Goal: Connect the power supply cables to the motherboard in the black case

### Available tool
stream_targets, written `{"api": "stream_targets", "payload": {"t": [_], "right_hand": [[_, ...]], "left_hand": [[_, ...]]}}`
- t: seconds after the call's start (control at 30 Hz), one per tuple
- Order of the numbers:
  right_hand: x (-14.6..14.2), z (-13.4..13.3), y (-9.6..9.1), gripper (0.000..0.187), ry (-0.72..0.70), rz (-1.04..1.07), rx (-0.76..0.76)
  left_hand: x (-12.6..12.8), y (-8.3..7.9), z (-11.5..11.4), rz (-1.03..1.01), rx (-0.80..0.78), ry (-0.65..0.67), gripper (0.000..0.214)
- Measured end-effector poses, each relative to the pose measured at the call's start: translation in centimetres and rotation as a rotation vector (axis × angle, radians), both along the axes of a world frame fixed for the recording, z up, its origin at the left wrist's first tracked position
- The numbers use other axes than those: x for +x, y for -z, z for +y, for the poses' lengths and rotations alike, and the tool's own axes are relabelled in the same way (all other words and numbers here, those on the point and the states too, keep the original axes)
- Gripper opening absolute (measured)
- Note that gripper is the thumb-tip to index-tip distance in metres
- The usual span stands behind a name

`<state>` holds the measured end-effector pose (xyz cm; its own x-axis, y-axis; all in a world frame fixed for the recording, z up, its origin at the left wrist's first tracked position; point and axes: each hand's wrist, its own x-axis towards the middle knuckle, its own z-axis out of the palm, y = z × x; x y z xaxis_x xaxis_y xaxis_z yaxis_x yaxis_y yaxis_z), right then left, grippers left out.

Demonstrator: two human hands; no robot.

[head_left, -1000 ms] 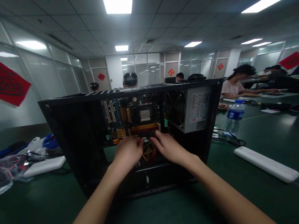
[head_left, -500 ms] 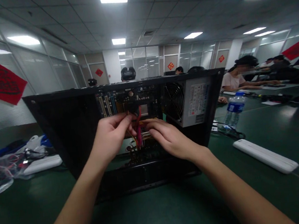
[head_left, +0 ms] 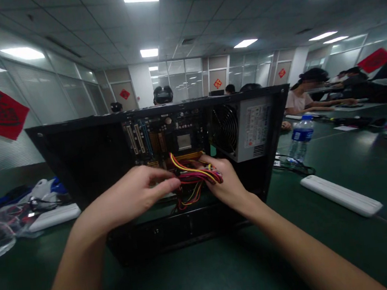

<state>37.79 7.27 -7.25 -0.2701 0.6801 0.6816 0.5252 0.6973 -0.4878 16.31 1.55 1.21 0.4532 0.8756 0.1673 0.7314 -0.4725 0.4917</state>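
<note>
A black computer case [head_left: 62,155] stands on the table, its side open toward me. Inside it are a motherboard [head_left: 158,142] and a power supply [head_left: 256,128] with a black fan. A bundle of red, yellow and purple power cables [head_left: 197,175] loops out at the lower middle. My right hand [head_left: 227,180] is closed around the bundle, its fingertips hidden behind the wires. At the bundle's left end, my left hand [head_left: 139,188] pinches cables between thumb and fingers; the exact tips are partly hidden.
White bar-shaped objects lie on the green table [head_left: 202,279], one white bar [head_left: 341,195] at the right. A water bottle [head_left: 300,137] and black cables [head_left: 296,168] are beside the case. Plastic bags [head_left: 16,218] lie at the left. A co-worker [head_left: 308,92] sits at the far right.
The cable bundle has been drawn toward me and to the right, uncovering the processor area. My right hand has closed on it. My left hand has moved lower.
</note>
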Motion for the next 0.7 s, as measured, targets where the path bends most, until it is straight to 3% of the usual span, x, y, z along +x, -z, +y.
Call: {"api": "stream_targets", "payload": {"t": [0.1,0.2,0.33,0.43,0.5,0.6,0.7], "right_hand": [[-0.1,-0.3,-0.1,0.019,-0.132,0.219,0.055],[0.1,-0.3,-0.1,0.022,-0.151,0.252,0.097],[0.6,0.0,0.1,0.027,-0.033,0.148,0.089],[0.9,0.1,0.0,0.033,0.016,0.105,0.094],[0.8,0.0,-0.3,0.032,-0.046,0.062,0.119],[0.3,0.1,-0.4,0.027,-0.14,-0.001,0.208],[-0.2,0.3,0.0,0.021,-0.099,-0.085,0.322]], "left_hand": [[-0.6,1.6,1.9,0.056,0.025,0.104,0.061],[0.1,3.6,3.3,0.104,0.006,0.146,0.077],[1.6,5.2,4.0,0.307,-0.143,0.2,0.042],[1.6,5.3,4.2,0.316,-0.096,0.118,0.037],[0.9,5.1,4.6,0.26,-0.047,0.016,0.037],[0.2,4.7,5.1,0.114,0.027,-0.13,0.041],[0.5,4.4,5.5,0.009,0.119,-0.167,0.043]]}}
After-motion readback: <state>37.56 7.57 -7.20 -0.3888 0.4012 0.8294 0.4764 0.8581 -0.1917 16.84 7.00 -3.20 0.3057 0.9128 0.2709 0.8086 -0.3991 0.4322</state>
